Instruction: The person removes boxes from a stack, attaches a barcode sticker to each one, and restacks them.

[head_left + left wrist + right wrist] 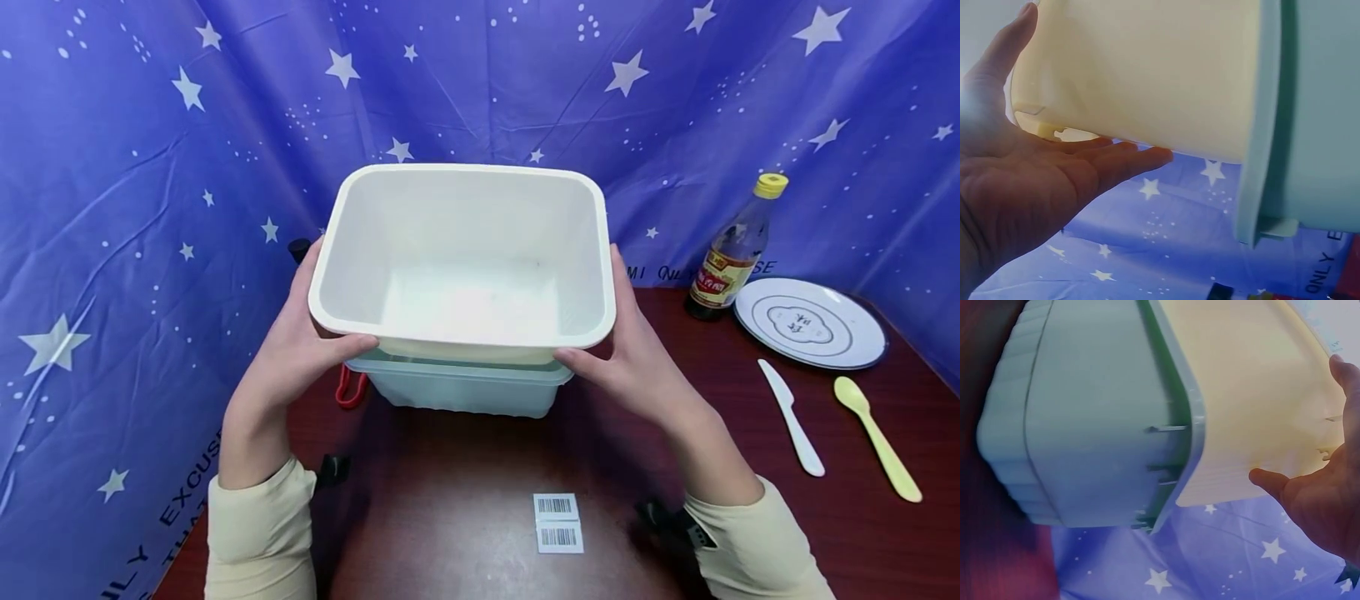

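Note:
Both hands hold a cream-white rectangular plastic tub (468,221) by its two short sides. It is tilted, its open top facing the head view. The left hand (281,350) has its thumb at the front rim and its fingers along the outer side wall. On the other side, the right hand (645,358) grips the tub likewise, thumb at the front corner. Beneath it stands a pale blue-green tub (465,392) on the table. Both wrist views show the lower part of the white tub (1241,406) inside the rim of the blue-green tub (1266,125).
On the right stand a yellow-capped sauce bottle (723,267), a white plate (840,321), a white knife (791,417) and a yellow spoon (877,437). Barcode labels (558,523) lie at the front. A red loop (350,387) shows beside the blue-green tub. Starry blue cloth (480,83) surrounds the table.

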Motion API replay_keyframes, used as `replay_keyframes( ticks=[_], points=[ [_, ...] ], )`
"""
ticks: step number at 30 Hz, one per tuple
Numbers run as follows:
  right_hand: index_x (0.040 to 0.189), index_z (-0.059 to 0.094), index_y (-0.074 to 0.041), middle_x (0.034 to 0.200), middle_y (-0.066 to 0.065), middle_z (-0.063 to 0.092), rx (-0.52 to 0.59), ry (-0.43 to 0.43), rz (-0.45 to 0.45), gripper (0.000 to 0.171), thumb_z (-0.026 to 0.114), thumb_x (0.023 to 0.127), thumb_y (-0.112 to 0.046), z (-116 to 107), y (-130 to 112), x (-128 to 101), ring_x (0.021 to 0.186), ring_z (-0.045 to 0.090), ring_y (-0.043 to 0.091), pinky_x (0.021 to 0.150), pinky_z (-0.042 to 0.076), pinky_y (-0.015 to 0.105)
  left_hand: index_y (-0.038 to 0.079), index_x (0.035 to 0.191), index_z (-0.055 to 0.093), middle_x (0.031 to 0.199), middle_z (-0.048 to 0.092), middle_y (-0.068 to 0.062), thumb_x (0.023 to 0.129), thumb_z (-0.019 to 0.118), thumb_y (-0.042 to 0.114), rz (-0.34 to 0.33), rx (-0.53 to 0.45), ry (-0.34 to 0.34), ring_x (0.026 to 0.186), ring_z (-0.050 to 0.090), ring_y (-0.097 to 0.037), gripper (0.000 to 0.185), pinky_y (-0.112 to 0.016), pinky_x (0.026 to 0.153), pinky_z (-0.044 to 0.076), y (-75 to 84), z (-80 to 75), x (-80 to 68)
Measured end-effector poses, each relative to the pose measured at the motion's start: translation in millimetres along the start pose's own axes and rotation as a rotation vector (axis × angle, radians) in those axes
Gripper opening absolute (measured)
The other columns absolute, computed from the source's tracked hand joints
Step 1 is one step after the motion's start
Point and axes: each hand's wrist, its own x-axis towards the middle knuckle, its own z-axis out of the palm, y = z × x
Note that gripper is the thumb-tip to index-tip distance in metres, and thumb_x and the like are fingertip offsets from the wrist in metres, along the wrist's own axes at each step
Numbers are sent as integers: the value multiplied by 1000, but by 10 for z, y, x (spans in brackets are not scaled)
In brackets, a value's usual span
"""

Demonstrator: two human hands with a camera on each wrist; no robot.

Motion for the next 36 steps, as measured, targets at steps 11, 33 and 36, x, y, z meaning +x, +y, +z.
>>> replay_keyframes(
  ticks=[11, 33, 36],
  points=[
    [163, 2, -23, 164, 7, 24, -17, 19, -45, 125, 87, 75, 0, -151, -268, -83, 136, 39, 31, 111, 30, 25, 19, 161, 21, 151, 34, -22, 68, 80, -18, 100, -7, -6, 122, 46, -51, 116, -40, 85, 58, 216, 128, -40],
    [163, 10, -24, 157, 19, 30, 27, 83, 16, 121, 74, 70, 18, -675, -378, -361, 118, 50, 32, 100, 41, 22, 18, 161, 16, 152, 36, -13, 77, 89, 10, 138, -46, -76, 126, 46, -46, 111, -47, 90, 56, 265, 718, 194],
    [163, 12, -23, 155, 20, 33, 44, 103, 43, 120, 73, 69, 19, -752, -368, -407, 118, 49, 32, 100, 40, 21, 21, 161, 17, 150, 38, -14, 76, 90, 10, 145, -82, -91, 125, 48, -46, 112, -49, 89, 56, 153, 783, 268]
  ],
)
